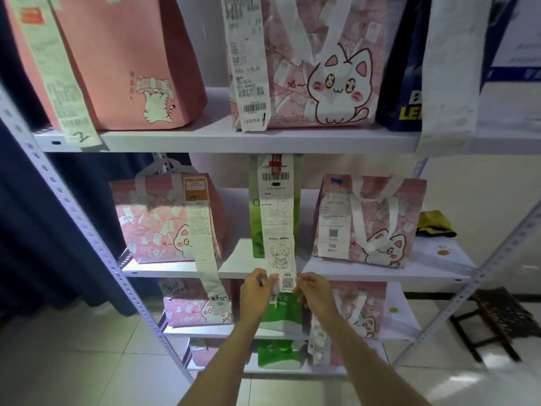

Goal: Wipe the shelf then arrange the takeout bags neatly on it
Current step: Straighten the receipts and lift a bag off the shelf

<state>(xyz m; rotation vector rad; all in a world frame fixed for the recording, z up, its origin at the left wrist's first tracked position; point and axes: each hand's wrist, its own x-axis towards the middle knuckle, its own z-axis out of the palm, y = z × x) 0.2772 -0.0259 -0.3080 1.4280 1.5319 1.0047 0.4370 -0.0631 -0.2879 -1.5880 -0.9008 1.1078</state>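
Note:
A white metal shelf (263, 271) holds takeout bags on several levels. On the middle level stand a pink cat bag (158, 224) at left, a tall green bag (256, 227) in the centre and another pink cat bag (377, 227) at right. A long white receipt (278, 227) hangs down the green bag's front. My left hand (255, 291) pinches the receipt's lower left edge and my right hand (314, 290) pinches its lower right edge, just below the shelf's front edge.
The upper level carries a salmon bag (131, 63), a pink cat bag (328, 68) and a dark blue bag (409, 83). A yellow cloth (436, 224) lies at the middle level's right end. Lower levels hold more bags. A dark stool (497, 320) stands at right.

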